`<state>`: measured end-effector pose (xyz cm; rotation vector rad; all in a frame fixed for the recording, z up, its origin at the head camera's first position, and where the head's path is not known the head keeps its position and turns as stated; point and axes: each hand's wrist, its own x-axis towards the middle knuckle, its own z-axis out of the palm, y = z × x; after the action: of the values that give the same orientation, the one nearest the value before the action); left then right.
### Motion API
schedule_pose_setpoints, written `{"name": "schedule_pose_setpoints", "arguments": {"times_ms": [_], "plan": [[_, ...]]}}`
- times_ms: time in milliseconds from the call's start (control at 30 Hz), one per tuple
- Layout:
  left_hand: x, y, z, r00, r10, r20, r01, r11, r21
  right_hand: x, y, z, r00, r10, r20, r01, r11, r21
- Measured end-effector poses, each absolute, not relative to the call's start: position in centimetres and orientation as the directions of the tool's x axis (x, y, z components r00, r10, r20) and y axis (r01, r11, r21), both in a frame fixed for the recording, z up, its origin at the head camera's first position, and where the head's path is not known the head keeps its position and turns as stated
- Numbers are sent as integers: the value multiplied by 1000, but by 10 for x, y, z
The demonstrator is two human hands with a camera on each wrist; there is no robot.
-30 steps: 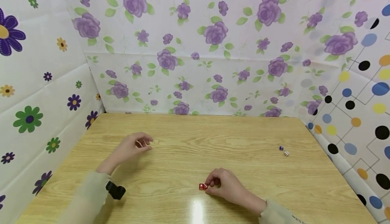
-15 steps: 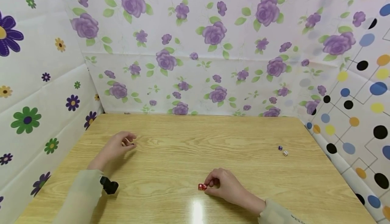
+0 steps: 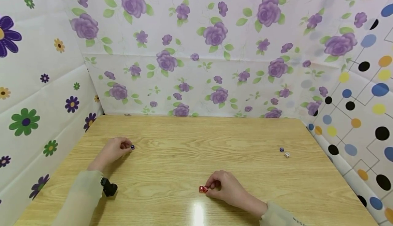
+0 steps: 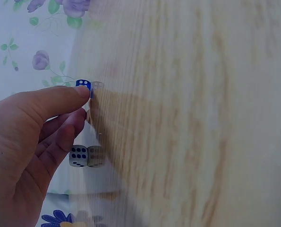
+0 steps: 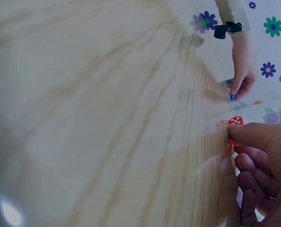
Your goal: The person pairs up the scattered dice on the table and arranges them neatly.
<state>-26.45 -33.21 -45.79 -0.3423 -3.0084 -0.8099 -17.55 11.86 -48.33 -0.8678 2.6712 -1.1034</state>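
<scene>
At the left of the table, my left hand (image 3: 115,150) pinches a blue die (image 3: 132,147) between thumb and fingertip, right at the wood. A white die (image 4: 78,156) with dark pips sits beside the curled fingers in the left wrist view; the hand hides it from the head view. Near the front middle, my right hand (image 3: 225,186) holds a red die (image 3: 206,189) by its right end, thumb and index finger on it. Against that one's left side stands a second red die (image 3: 201,189). In the right wrist view, the thumb covers part of the red (image 5: 235,121) dice.
Toward the right rear of the wooden table (image 3: 196,133) lie another blue die (image 3: 281,149) and a white die (image 3: 287,155), close together. Patterned cloth walls (image 3: 196,65) stand along the back and both sides. A black wrist camera (image 3: 108,187) sits on the left sleeve.
My left hand has moved left and settled at the table, where the blue die now shows at its fingertips. The right hand stays at the red dice.
</scene>
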Motion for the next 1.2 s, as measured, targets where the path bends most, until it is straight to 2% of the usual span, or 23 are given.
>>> {"name": "schedule_pose_setpoints", "arguments": {"times_ms": [867,1200], "plan": [[-262,-322,-463,-974,197,109,225,859,460,-174,119,-482,-834,-541,106,-455,567,-687],[-259,-302,-464,-972,214,97,234,833,501,-174,119,-485,-835,-536,124,-461,559,-689]]}}
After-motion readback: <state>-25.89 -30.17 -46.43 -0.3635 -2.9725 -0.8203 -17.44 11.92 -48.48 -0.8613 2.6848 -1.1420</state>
